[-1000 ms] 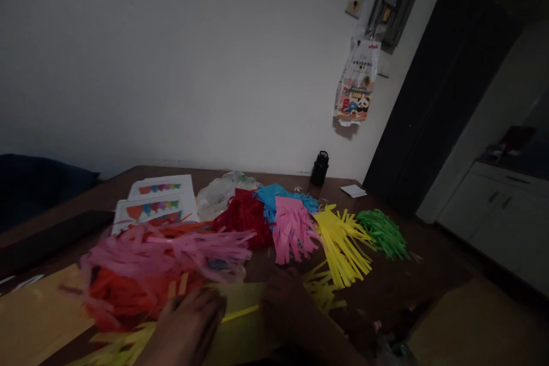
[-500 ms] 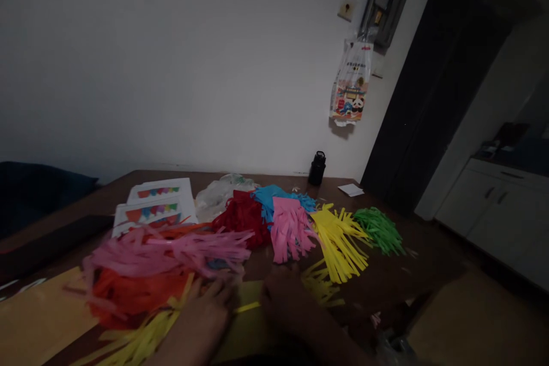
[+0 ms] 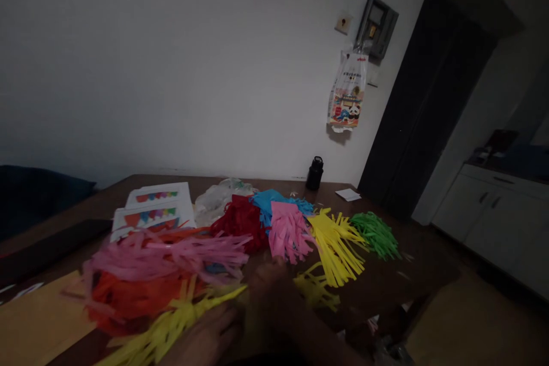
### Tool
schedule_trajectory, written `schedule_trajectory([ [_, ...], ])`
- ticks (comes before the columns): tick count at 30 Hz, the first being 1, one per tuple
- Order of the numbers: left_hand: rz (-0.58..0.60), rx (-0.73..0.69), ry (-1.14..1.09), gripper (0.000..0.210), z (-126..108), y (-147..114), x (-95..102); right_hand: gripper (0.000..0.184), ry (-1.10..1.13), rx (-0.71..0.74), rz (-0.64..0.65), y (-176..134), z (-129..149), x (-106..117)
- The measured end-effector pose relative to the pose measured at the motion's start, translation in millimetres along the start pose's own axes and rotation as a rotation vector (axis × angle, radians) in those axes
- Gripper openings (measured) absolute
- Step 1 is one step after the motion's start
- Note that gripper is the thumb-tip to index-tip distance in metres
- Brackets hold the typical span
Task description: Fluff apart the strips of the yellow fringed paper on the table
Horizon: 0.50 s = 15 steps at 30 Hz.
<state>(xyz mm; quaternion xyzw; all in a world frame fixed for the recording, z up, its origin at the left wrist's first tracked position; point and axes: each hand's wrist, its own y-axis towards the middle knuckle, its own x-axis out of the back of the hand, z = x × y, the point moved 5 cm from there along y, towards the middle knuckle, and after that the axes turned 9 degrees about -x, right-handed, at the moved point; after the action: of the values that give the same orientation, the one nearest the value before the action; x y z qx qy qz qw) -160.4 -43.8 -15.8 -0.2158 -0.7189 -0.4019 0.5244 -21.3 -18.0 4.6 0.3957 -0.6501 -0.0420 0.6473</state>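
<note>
My left hand [image 3: 210, 331] is low in the view, against a yellow fringed paper tassel [image 3: 165, 329] whose narrow, twisted end points right. Dim light and blur hide whether its fingers grip the tassel. To the right, my right hand [image 3: 266, 281] has its fingers bent together close to that twisted tip. What those fingers hold, if anything, is hidden. Beneath both hands is a dark yellowish surface, hard to make out. Just beyond my left hand lie pink paper strips [image 3: 171, 254] over orange-red fringed paper [image 3: 132, 300].
Dark red [image 3: 241, 223], blue [image 3: 270, 201], pink [image 3: 288, 227], yellow [image 3: 337, 246] and green [image 3: 375, 234] fringed papers line the brown table. Behind them are printed sheets [image 3: 152, 209], a clear plastic bag [image 3: 221, 197] and a black bottle [image 3: 314, 174]. An orange-yellow sheet [image 3: 40, 323] lies left.
The yellow tassel's narrow end has lifted and now slants upward to the right. My left hand has moved lower, and my right hand slightly forward. The camera view has tilted a little.
</note>
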Motion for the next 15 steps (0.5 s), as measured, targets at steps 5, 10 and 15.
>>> schedule_trajectory([
  [5,0.155,-0.003,0.018,0.05,-1,-9,-9.3,0.022,-0.003,-0.31,-0.272,-1,-75,59],
  [10,0.224,0.223,0.016,0.055,9,-8,0.1,0.019,-0.024,-0.554,-0.546,-46,-151,147],
  [15,0.184,0.23,-0.034,0.055,16,-14,4.5,0.013,-0.152,-0.46,-0.659,-92,-153,230],
])
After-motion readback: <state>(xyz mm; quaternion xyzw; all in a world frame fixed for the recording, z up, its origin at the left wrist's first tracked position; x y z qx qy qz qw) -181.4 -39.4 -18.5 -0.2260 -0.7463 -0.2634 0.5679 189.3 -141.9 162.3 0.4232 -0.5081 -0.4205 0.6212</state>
